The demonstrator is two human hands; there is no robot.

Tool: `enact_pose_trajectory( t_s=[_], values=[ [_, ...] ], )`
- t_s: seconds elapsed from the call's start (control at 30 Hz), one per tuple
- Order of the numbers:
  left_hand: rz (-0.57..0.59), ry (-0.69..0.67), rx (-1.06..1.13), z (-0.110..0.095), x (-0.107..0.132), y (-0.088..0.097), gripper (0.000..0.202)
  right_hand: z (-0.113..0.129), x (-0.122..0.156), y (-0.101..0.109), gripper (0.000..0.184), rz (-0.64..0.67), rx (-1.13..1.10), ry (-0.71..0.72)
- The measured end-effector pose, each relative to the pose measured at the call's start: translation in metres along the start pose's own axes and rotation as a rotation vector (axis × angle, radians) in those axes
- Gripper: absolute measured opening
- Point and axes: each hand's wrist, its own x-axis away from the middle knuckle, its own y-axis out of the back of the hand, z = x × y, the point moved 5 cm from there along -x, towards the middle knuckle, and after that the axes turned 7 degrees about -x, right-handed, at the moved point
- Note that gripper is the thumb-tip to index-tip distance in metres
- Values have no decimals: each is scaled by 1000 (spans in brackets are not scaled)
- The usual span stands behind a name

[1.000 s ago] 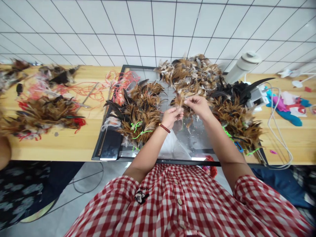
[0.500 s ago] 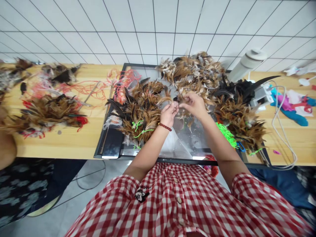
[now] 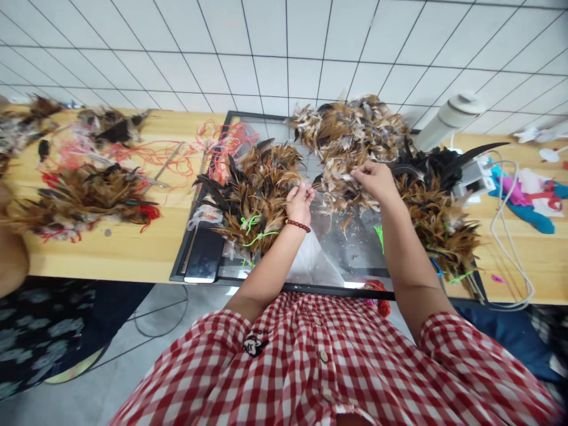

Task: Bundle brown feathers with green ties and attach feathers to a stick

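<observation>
My left hand [image 3: 300, 204], with a beaded bracelet [image 3: 297, 225] at the wrist, is closed in a pinch. A light brown feather [image 3: 291, 178] appears to stick up from its fingertips; the quill end is hidden. Beside it on the left lies a bundle of brown and black feathers [image 3: 261, 198] with bright green ties. My right hand [image 3: 376, 182] reaches to the edge of a loose feather pile [image 3: 344, 171], thumb and fingers pressed together. What they pinch, if anything, is too small to make out.
A black-framed glass board [image 3: 355, 251] lies on the wooden table [image 3: 115, 254]. On it are a phone [image 3: 203, 253] and more feathers [image 3: 448, 231] at right. A white bottle [image 3: 450, 121] and white cable [image 3: 503, 236] stand beyond. Another person's arm [image 3: 11, 254] shows far left.
My right hand has moved right, away from my left hand, to the feather pile. The left hand has shifted slightly left and down. The view has tilted a little.
</observation>
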Motion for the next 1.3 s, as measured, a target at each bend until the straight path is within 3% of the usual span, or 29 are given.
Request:
enact_pose_trajectory(
  t_s=[0.1, 0.17, 0.33, 0.4, 0.47, 0.53, 0.6, 0.77, 0.9, 0.97, 1.13, 1.3],
  values=[
    [-27, -17, -12, 2, -4, 1, 23, 3, 2, 17, 17, -146, 184, 102],
    [-37, -31, -17, 3, -5, 2, 23, 23, 2, 8, 25, -151, 266, 235],
    [-33, -64, -10, 4, -4, 3, 25, 74, -1, -65, 37, 295, 629, 578],
    [-34, -66, -7, 4, -4, 4, 24, 81, -3, -83, 37, 398, 744, 640],
    [-24, -70, -16, 5, -5, 5, 23, 80, -8, -87, 31, 439, 787, 641],
    [-8, -75, -21, 6, -6, 5, 22, 76, -13, -78, 24, 423, 731, 616],
    [-4, -76, -16, 8, -7, 6, 21, 74, -17, -58, 21, 329, 532, 561],
    [-9, -67, -21, 10, -7, 4, 23, 52, -22, 3, 11, 59, -295, 223],
    [-2, -72, -40, 10, -6, 2, 24, 26, -21, 15, 33, 119, -601, -25],
    [4, -77, -51, 10, -6, 2, 24, 13, -20, 17, 34, 142, -578, -84],
    [13, -80, -36, 10, -6, 3, 21, 1, 0, 35, 25, -163, -133, 62],
    [21, -100, -50, 12, -7, 3, 22, 13, 41, 6, 18, 22, 257, 136]
  ],
)
